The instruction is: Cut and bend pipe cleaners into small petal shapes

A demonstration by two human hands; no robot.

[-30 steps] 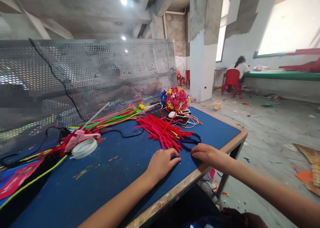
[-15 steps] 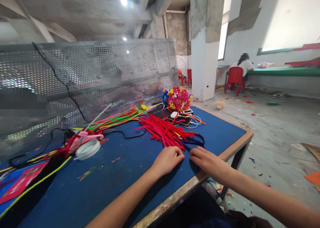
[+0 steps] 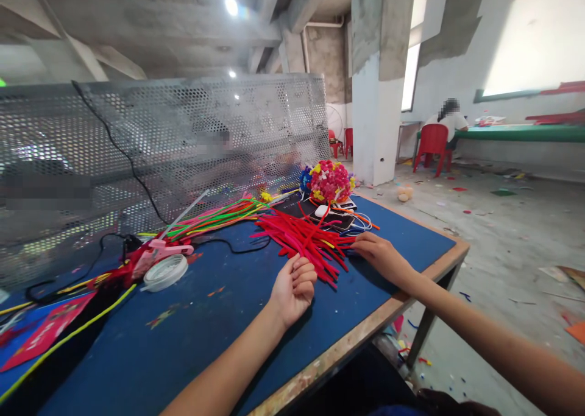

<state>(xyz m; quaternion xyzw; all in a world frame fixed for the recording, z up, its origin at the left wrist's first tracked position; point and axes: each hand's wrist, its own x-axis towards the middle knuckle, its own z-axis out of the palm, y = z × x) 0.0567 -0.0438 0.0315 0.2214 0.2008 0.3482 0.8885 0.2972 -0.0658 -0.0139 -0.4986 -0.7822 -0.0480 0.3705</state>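
A loose pile of red pipe cleaners [image 3: 306, 236] lies across the blue tabletop [image 3: 219, 331]. My left hand [image 3: 295, 288] is at the near edge of the pile, palm turned up and fingers curled closed; what is inside them, if anything, is hidden. Over the right ends of the pipe cleaners is my right hand [image 3: 377, 254], its fingers bent together and pointing left. What those fingertips grip cannot be made out. The hand covers the spot of the blue-handled scissors, which are mostly hidden.
Behind the pile are a phone [image 3: 340, 221] with a white cable and a pink flower ball [image 3: 329, 181]. Longer coloured pipe cleaners [image 3: 214, 215] lie along the perforated metal screen [image 3: 183, 136]. A pink glue gun [image 3: 158, 251] and a tape roll [image 3: 165, 272] lie left. A person [image 3: 452, 120] sits far right.
My left hand has turned palm up with its fingers curled. My right hand has moved forward to the pipe cleaner ends, over the blue scissor handles. Some pipe cleaners have shifted slightly.
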